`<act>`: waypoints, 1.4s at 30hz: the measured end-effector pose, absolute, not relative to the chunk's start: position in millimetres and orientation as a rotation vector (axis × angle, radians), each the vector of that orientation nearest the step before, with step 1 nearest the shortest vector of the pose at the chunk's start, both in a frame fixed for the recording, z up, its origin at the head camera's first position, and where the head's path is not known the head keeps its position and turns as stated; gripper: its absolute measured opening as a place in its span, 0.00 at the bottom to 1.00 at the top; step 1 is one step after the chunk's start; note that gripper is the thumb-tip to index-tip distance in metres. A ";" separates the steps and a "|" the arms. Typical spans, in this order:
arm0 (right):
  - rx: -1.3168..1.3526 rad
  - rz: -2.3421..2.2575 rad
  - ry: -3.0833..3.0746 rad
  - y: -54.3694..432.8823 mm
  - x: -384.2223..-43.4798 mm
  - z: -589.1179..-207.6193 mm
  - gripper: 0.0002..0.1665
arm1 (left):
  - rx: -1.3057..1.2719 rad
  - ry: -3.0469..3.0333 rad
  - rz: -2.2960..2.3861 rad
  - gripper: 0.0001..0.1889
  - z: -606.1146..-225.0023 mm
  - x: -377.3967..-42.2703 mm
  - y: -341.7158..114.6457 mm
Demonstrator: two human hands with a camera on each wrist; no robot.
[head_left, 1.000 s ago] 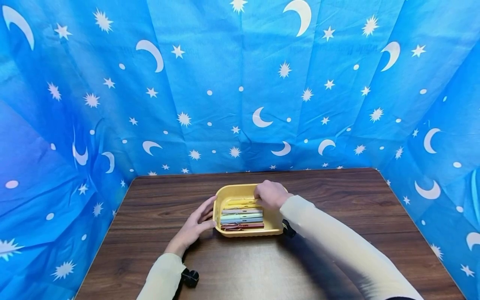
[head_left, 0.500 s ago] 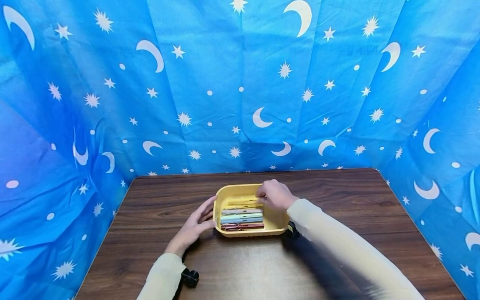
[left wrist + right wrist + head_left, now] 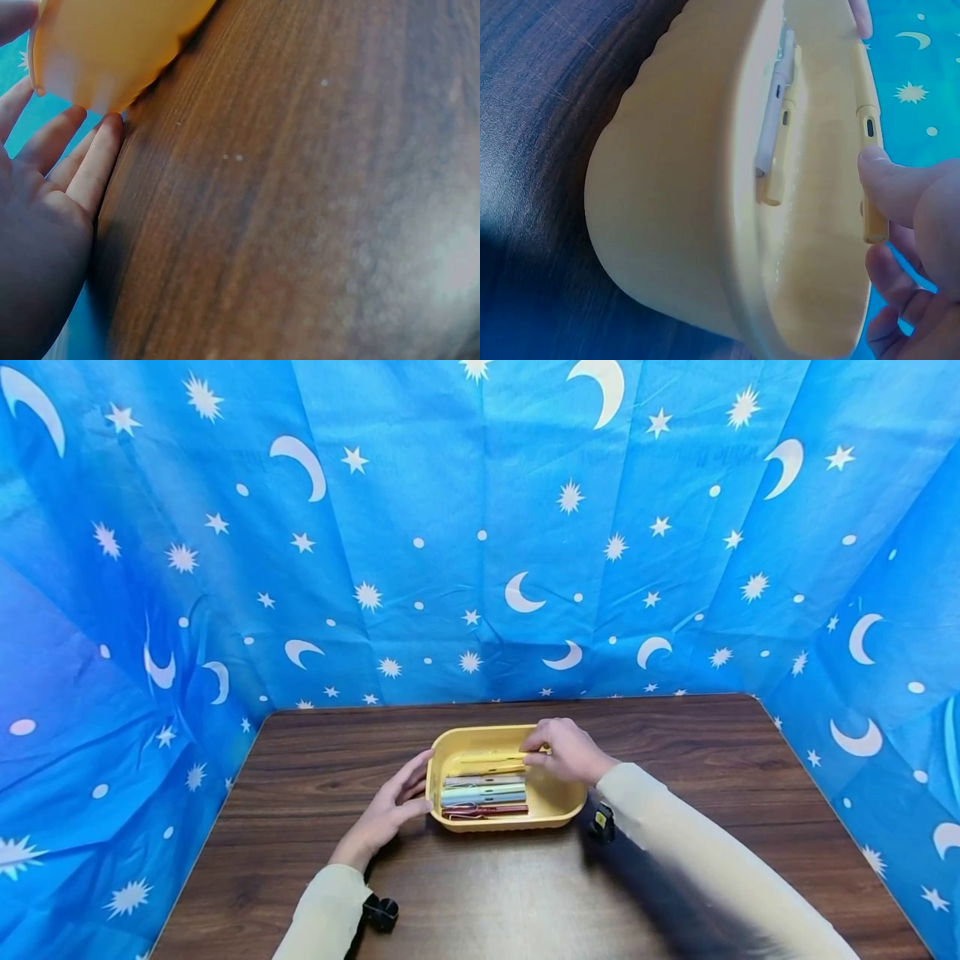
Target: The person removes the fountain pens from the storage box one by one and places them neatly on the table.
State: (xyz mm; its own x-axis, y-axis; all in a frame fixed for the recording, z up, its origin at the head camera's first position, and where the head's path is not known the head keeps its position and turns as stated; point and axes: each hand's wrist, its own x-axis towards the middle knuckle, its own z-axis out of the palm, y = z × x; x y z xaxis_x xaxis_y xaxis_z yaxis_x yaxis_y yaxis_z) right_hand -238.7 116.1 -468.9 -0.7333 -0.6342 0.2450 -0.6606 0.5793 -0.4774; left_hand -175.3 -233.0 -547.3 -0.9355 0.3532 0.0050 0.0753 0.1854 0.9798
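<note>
A yellow plastic bin (image 3: 551,797) stands on the table with several pens lying side by side in it. Nearest its front wall is a dark red pen (image 3: 487,811); pale green, bluish and greyish ones lie behind, then a yellow pen (image 3: 782,154). Between thumb and fingers, my right hand (image 3: 568,752) pinches the end of another yellow pen (image 3: 870,135), raised near the bin's far rim. My left hand (image 3: 386,814) rests its extended fingers against the bin's left end, fingertips touching the outer wall in the left wrist view.
The dark wood-grain table (image 3: 480,893) extends around the bin on all sides. Blue cloth (image 3: 465,527) with white moons and stars hangs behind it and at both sides. A small black wrist camera (image 3: 381,913) sits at each cuff.
My right hand has shifted right, drawing the pinched yellow pen slightly to the right and away from the other yellow pen. The left hand and the bin have stayed put.
</note>
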 end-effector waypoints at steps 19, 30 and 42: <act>0.970 1.009 -2.704 164.7 -234.2 -457.1 0.06 | 0.431 2.239 1.824 0.41 -550.1 -174.8 -232.9; 0.790 0.978 -2.760 206.9 -235.6 -449.2 0.07 | 0.421 2.231 1.825 0.41 -547.3 -175.4 -233.1; 0.619 0.892 -2.770 260.1 -230.0 -456.8 0.07 | 0.428 2.234 1.824 0.41 -546.8 -175.9 -233.3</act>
State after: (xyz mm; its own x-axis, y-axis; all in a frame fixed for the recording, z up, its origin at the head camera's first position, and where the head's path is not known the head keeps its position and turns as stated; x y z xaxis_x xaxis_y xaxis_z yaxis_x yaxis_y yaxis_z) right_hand -230.0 260.1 -456.8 -0.9004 -0.3349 0.2778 -0.4341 0.7358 -0.5197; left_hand -175.9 -233.3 -546.8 -0.9322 0.3619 0.0099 0.0821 0.1846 0.9794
